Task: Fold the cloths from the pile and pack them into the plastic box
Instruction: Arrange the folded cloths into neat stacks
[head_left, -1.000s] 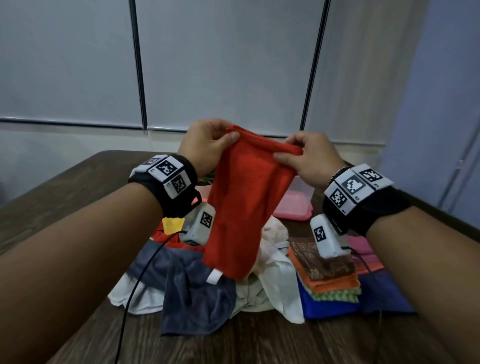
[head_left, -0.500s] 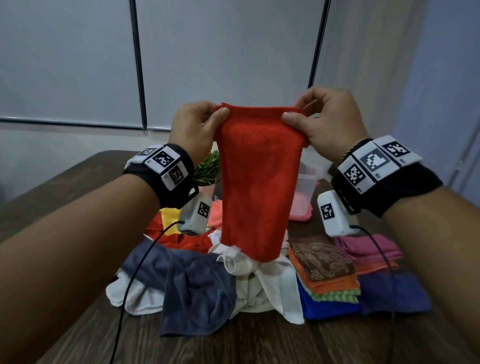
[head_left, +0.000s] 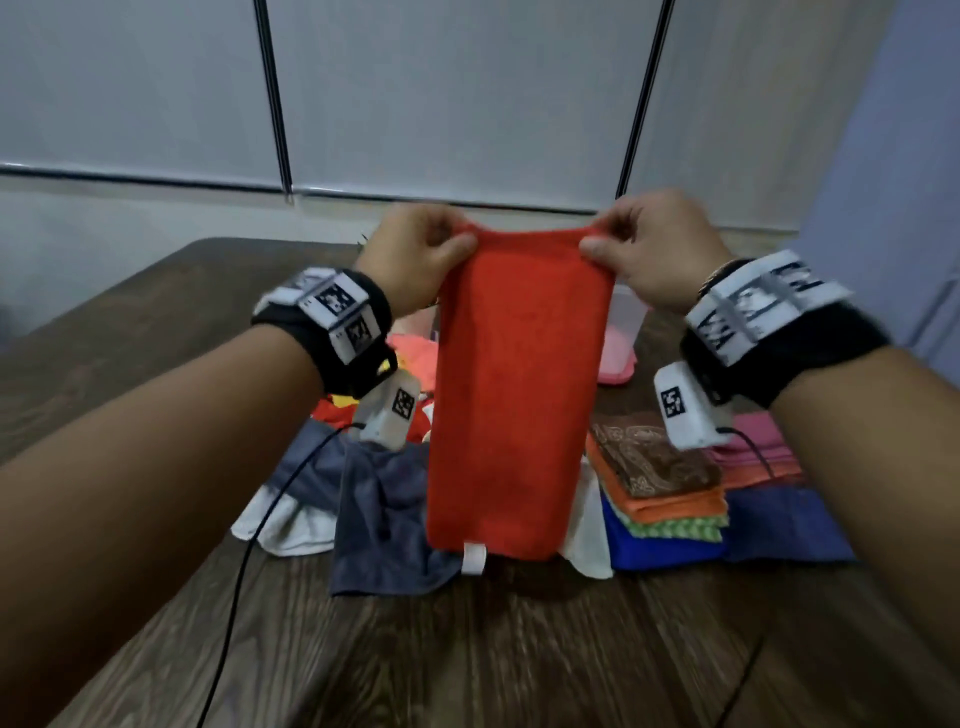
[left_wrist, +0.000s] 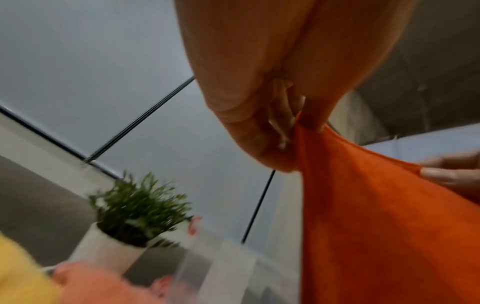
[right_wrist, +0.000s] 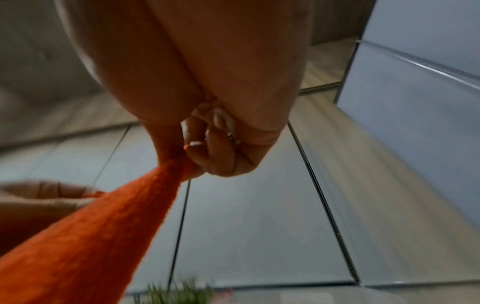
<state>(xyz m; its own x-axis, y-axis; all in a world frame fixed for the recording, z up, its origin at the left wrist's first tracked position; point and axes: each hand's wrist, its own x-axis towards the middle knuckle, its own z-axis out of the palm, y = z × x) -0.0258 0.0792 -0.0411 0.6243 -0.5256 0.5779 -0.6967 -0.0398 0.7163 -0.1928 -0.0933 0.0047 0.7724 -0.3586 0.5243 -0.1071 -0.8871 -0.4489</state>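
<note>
Wooden tabletop (head_left: 467, 649) | left hand (head_left: 415, 254), right hand (head_left: 649, 249) pinch red cloth (head_left: 514, 405) top corners, 12 o'clock | risk: loose pinch drops corner, fold skews

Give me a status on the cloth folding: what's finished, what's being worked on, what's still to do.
Done: a stack of folded cloths sits on the table at the right, not in the plastic box. In hand: the left hand and right hand each pinch a top corner of the red cloth, which hangs in a long strip. Left: the loose pile of grey and white cloths, then packing; the box's contents can't be made out.
</note>
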